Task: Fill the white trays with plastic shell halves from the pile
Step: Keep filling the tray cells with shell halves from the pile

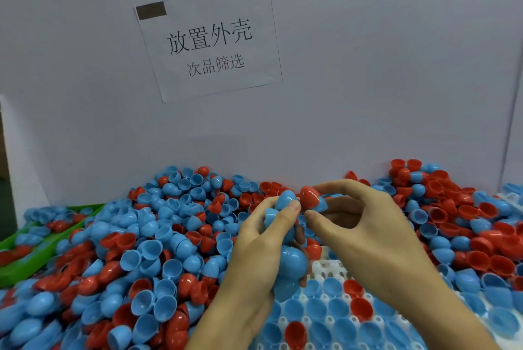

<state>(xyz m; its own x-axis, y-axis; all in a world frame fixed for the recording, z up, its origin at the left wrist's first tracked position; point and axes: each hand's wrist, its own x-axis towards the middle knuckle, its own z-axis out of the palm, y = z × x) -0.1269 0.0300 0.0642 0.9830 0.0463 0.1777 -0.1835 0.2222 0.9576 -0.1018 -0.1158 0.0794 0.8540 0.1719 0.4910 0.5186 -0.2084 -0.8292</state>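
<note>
Your left hand (263, 239) is curled around a stack of nested blue shell halves (288, 264), while your right hand (359, 225) pinches a red shell half (310, 198) at its rim between thumb and fingertips. The pile (158, 236) spreads from 9 to 2 o'clock; the white tray (331, 267), partly filled, lies at 5 o'clock. These shells look light, thin, stiff and slick, so grip the rim gently.
</note>
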